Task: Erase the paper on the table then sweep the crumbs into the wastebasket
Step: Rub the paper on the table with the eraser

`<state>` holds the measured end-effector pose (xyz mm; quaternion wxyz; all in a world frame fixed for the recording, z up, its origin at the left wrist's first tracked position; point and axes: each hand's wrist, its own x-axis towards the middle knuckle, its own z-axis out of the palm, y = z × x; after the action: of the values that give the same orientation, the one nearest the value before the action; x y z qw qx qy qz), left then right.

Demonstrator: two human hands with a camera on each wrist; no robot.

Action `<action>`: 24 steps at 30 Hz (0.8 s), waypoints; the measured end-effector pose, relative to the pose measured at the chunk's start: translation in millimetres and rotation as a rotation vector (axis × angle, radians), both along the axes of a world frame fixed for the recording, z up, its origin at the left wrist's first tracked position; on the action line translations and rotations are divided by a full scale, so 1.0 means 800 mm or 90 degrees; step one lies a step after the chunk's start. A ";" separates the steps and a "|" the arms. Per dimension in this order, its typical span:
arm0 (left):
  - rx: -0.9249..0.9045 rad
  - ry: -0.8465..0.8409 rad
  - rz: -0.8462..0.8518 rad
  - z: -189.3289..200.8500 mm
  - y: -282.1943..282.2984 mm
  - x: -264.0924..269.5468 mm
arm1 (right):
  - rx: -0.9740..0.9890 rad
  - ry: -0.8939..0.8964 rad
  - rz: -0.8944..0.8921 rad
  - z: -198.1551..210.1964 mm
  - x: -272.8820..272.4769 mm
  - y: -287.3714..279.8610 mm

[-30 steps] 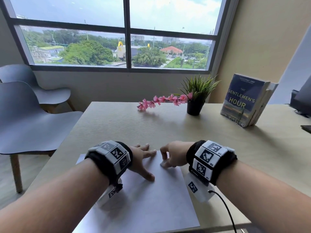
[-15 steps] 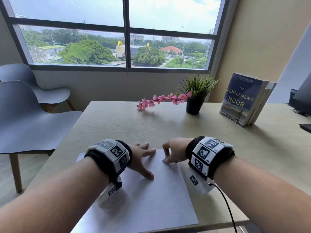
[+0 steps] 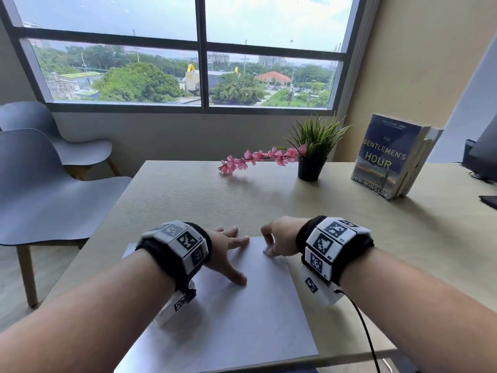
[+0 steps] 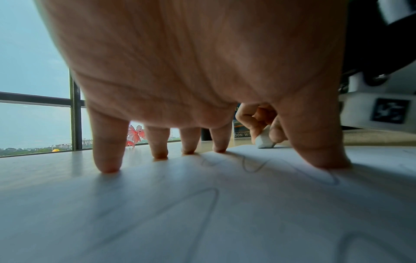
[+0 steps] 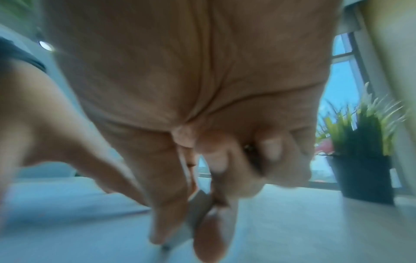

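A white sheet of paper (image 3: 236, 319) with faint pencil scribbles (image 4: 247, 167) lies at the near edge of the beige table (image 3: 215, 200). My left hand (image 3: 228, 254) presses it flat with spread, straight fingers (image 4: 108, 156) near its far edge. My right hand (image 3: 274, 238) pinches a small white eraser (image 4: 264, 140) between thumb and fingers and holds its tip on the paper's far right corner. The right wrist view is blurred; the eraser (image 5: 198, 210) shows there between the fingertips. No wastebasket is in view.
A black pot of green grass (image 3: 310, 157) with a pink flower sprig (image 3: 252, 158) stands at the table's back. Books (image 3: 390, 160) lean at the back right, dark equipment (image 3: 481, 162) beyond. Two grey chairs (image 3: 40, 179) stand left of the table.
My right hand with the eraser has shifted slightly over the paper's far right corner, a rubbing motion. The left hand has stayed pressed on the sheet.
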<state>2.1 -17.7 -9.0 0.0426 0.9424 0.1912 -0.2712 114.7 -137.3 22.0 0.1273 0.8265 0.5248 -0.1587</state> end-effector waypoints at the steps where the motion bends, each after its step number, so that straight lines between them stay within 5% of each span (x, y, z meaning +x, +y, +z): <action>1: 0.000 -0.001 0.001 0.000 0.000 0.000 | -0.001 -0.003 0.017 -0.001 -0.004 -0.001; 6: -0.006 -0.005 0.004 -0.002 0.002 0.000 | -0.009 0.095 0.015 -0.006 -0.006 -0.010; 24: -0.004 -0.002 0.005 -0.002 0.001 0.001 | -0.002 0.049 0.029 -0.008 0.006 -0.019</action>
<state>3.2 -16.7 -10.3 0.0470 0.9419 0.1936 -0.2704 119.2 -152.7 15.4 0.1120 0.8075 0.5476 -0.1884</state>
